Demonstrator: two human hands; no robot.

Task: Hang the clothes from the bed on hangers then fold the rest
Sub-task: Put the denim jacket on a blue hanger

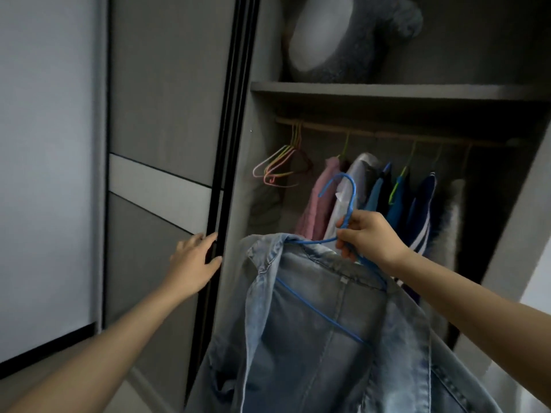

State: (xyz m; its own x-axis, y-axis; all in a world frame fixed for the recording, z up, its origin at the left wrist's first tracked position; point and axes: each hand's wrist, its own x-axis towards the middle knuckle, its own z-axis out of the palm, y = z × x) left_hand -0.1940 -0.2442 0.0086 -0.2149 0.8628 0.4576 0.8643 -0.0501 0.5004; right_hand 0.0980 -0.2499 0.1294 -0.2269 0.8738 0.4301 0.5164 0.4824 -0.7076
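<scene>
A light blue denim jacket (322,329) hangs on a blue wire hanger (347,201). My right hand (365,236) grips the hanger at its neck, just below the hook, in front of the open wardrobe. The hook points up toward the wooden rail (387,133) but stays well below it. My left hand (195,259) rests with straight fingers against the black edge of the sliding door (220,180), holding nothing.
Several empty coloured hangers (283,163) hang at the rail's left end. Pink, white and blue garments (369,198) fill the middle and right. A grey stuffed toy (343,37) lies on the shelf (387,90) above. A gap on the rail lies between the empty hangers and the pink garment.
</scene>
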